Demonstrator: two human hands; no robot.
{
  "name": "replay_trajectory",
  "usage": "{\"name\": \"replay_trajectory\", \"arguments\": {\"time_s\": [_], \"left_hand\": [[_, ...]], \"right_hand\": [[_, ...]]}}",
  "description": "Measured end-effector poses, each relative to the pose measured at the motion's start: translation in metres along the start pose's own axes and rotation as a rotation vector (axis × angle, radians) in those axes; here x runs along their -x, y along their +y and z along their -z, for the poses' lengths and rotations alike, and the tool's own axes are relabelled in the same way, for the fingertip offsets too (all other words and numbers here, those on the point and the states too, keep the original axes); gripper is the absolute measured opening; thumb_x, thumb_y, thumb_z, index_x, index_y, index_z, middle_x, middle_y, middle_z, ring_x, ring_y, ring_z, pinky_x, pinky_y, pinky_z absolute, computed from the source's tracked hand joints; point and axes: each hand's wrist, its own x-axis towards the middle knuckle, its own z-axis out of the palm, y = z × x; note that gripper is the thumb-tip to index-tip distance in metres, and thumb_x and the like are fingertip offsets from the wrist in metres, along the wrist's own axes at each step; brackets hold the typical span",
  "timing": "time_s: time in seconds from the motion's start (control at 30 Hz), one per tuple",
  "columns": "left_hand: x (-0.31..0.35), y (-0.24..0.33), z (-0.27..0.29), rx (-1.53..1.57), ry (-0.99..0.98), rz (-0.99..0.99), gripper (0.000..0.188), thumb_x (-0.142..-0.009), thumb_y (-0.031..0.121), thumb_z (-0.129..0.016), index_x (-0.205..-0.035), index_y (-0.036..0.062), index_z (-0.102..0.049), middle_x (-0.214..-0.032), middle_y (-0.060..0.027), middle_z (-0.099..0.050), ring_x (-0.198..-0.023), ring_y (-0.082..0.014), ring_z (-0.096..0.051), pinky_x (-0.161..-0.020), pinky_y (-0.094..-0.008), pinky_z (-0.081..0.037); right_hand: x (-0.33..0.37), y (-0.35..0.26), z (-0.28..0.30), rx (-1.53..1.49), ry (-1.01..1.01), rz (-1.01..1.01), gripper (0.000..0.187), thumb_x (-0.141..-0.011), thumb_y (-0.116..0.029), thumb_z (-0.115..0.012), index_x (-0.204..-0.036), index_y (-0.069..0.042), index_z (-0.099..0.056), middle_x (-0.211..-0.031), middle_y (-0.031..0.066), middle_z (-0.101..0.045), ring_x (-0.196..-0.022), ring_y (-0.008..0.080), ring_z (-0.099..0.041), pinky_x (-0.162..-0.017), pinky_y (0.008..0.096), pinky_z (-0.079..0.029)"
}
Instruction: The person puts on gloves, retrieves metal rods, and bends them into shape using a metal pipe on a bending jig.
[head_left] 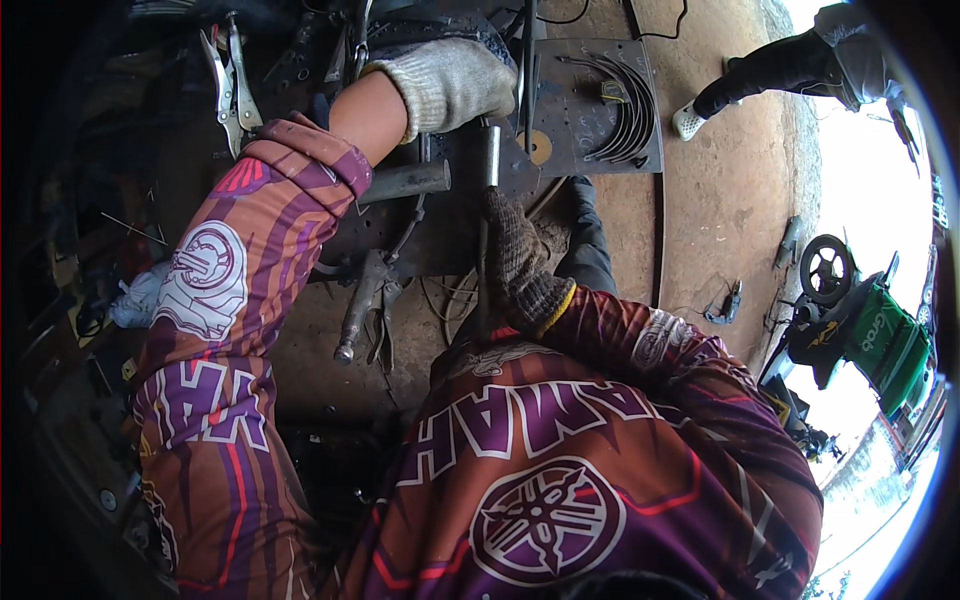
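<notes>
My left hand (448, 88), in a pale knit glove, reaches over the dark metal workbench (470, 262). Its fingers curl in beside an upright dark bar (529, 80); what they grip is hidden. My right hand (525, 262), in a darker grey-brown knit glove, is wrapped round a metal rod. The thicker silver end of this rod (493, 155) sticks out past the fist, below and right of my left hand. A grey metal pipe (412, 180) lies across the bench under my left wrist. A tan round disc (540, 148) lies right of the rod's end.
Locking pliers (232, 90) lie at the far left. A metal tool with a round shaft (360, 305) and pliers (385, 320) hang at the bench's near edge. Curved dark rods (635, 115) and a yellow tape measure (613, 92) lie right. Beyond are a person (780, 75) and a motorbike (840, 290).
</notes>
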Motion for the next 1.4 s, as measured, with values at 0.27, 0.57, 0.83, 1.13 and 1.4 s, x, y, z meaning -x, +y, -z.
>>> {"name": "replay_trajectory", "arguments": {"time_s": [0.27,0.57,0.83,1.13,1.4], "left_hand": [[0.0,-0.001,0.002,0.027,0.021,-0.02,0.015,-0.083,0.01,-0.067,-0.092,0.0173,-0.077,-0.097,-0.0065,-0.07,-0.097,-0.0278,-0.07,-0.083,-0.0386,-0.058],[0.002,-0.004,-0.001,0.032,0.044,-0.022,0.013,-0.081,0.009,-0.067,-0.089,0.0153,-0.076,-0.098,-0.0067,-0.07,-0.098,-0.028,-0.069,-0.083,-0.0392,-0.058],[0.003,0.0,0.006,0.006,0.05,-0.026,0.013,-0.081,0.009,-0.067,-0.09,0.0145,-0.076,-0.096,-0.0081,-0.071,-0.096,-0.0283,-0.07,-0.082,-0.0397,-0.059],[-0.001,-0.003,0.002,0.022,-0.017,0.015,0.013,-0.08,0.006,-0.066,-0.087,0.0133,-0.075,-0.095,-0.008,-0.071,-0.095,-0.029,-0.07,-0.082,-0.0394,-0.058],[-0.003,0.0,0.007,-0.016,-0.006,-0.04,0.015,-0.08,0.003,-0.065,-0.088,0.0124,-0.073,-0.098,-0.0073,-0.07,-0.098,-0.0287,-0.069,-0.084,-0.0395,-0.058]], "right_hand": [[-0.006,0.005,0.006,0.128,-0.014,0.025,0.044,-0.102,-0.035,-0.055,-0.132,-0.002,-0.053,-0.115,0.0076,-0.064,-0.099,0.0187,-0.061,-0.086,0.0338,-0.051],[0.001,-0.002,-0.006,0.038,0.03,0.007,0.042,-0.103,-0.035,-0.055,-0.129,-0.002,-0.054,-0.114,0.0085,-0.064,-0.099,0.0185,-0.062,-0.086,0.0323,-0.052],[-0.006,0.007,-0.003,0.087,0.044,-0.046,0.042,-0.103,-0.035,-0.055,-0.128,-0.001,-0.054,-0.114,0.0094,-0.064,-0.101,0.0183,-0.063,-0.087,0.0321,-0.053],[-0.014,0.021,-0.011,-0.248,-0.006,-0.051,0.044,-0.102,-0.038,-0.052,-0.116,0.002,-0.065,-0.103,0.0117,-0.07,-0.091,0.0221,-0.067,-0.084,0.0342,-0.054],[-0.021,0.024,-0.006,0.027,0.102,0.092,0.043,-0.103,-0.039,-0.053,-0.119,0.0,-0.062,-0.1,0.0107,-0.069,-0.09,0.0223,-0.065,-0.08,0.0353,-0.052]]}}
